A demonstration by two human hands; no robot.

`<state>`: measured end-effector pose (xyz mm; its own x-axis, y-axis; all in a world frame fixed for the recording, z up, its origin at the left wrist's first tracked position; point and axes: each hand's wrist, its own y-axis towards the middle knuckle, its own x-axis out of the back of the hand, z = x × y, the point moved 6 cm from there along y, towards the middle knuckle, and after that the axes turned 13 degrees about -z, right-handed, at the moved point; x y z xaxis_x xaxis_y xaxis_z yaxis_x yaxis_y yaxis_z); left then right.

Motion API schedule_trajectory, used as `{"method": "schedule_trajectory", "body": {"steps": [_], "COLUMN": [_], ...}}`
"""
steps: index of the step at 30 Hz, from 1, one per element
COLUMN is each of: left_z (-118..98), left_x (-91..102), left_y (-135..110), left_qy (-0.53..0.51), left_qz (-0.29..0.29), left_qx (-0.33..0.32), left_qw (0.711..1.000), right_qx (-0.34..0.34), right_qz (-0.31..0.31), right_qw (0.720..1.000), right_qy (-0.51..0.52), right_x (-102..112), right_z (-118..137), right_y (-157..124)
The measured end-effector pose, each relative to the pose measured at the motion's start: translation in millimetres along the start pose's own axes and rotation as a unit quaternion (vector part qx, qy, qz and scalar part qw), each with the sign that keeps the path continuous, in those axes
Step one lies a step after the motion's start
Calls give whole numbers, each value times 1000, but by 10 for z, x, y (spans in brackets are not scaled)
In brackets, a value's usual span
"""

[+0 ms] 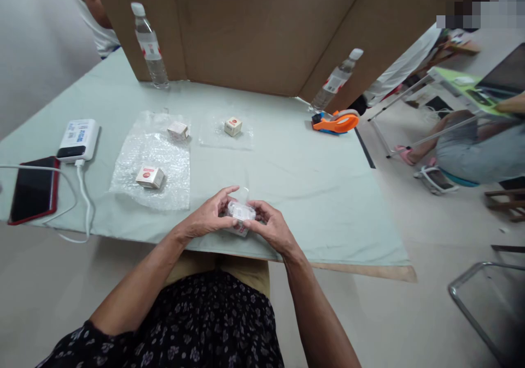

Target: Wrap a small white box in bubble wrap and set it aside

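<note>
Near the table's front edge, my left hand (215, 212) and my right hand (268, 223) grip a small box wrapped in clear plastic (241, 211) from both sides. Both thumbs press on its near side, and the fingers curl round the ends. A clear flap of the wrap stands up at the back. Red print shows on the box's lower face; my fingers hide much of the rest. To the left, a small white box (150, 176) and a second one (178, 131) lie on a bubble wrap sheet (127, 160). Another small box (233, 126) sits on a smaller wrap piece (209, 135).
An orange tape dispenser (342, 122) is at the back right, by a water bottle (336, 81). Another bottle (151, 51) stands back left before a cardboard partition (254, 34). A power bank (77, 138), cable (84, 193) and phone (35, 187) lie left. Other people sit beyond.
</note>
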<state>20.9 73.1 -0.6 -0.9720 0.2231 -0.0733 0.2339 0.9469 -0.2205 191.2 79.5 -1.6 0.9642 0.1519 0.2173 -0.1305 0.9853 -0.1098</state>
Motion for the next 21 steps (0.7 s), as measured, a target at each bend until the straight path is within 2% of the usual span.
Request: {"method": "schedule_trajectory", "body": {"steps": [5, 9, 12, 17, 21], "left_z": [3, 8, 15, 12, -1], "left_x": [-16, -29, -28, -27, -30], "left_y": [13, 14, 21, 35, 34], "left_qy": [-32, -38, -46, -40, -30], "left_qz": [-13, -10, -16, -28, -33], "left_qx": [0, -4, -7, 0, -1], "left_qw": [999, 999, 999, 999, 999], "right_qx": [-37, -45, -7, 111, 161], "right_qz": [-36, -21, -30, -59, -18], "right_qw": [998, 997, 998, 991, 980], "right_qy": [29, 51, 58, -41, -113], "right_x": [52, -72, -121, -81, -90], "right_z": [8, 42, 125, 337, 409], "right_y": [267, 455, 443, 232, 172]}}
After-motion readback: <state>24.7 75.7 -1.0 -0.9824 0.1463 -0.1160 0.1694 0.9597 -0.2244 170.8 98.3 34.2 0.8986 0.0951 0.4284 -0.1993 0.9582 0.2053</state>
